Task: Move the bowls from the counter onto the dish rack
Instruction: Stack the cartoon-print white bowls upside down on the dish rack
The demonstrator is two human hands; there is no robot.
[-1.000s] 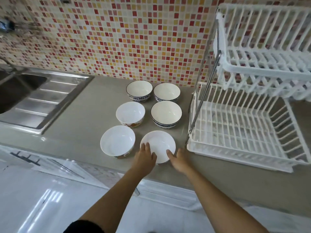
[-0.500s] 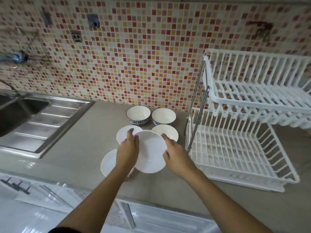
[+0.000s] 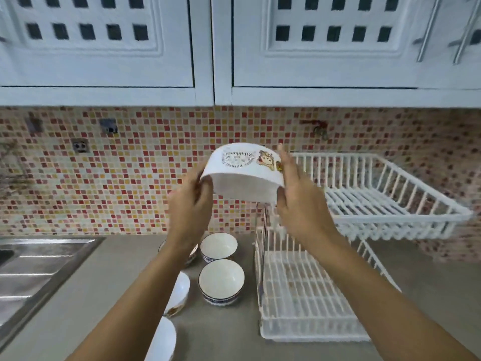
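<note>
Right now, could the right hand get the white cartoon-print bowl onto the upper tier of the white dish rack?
Probably yes. The right hand and left hand hold the white cartoon-print bowl raised beside the white dish rack's upper tier, which looks empty, with nothing between them.

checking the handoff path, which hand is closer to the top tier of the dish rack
Right. The right hand grips the bowl on the side next to the rack's top tier; the left hand holds the far side.
</note>
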